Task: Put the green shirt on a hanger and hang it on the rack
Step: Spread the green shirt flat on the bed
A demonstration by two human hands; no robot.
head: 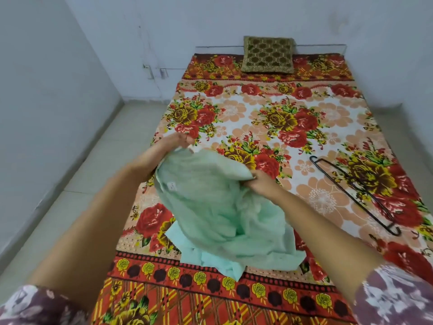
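Observation:
The pale green shirt [210,202] is lifted off the flowered bed, its lower part bunched on the blanket near the front. My left hand [174,143] grips its upper left edge, and my right hand [260,181] pinches the fabric at the upper right. Between the two hands the cloth hangs spread out, a small white label showing inside. A black wire hanger [351,193] lies flat on the bed to the right, a forearm's length from my right hand. No rack is in view.
The bed's flowered blanket [269,118] fills the middle and right of the view. A brown-gold cushion [268,55] leans at the head against the white wall. Pale tiled floor [93,174] runs along the bed's left side.

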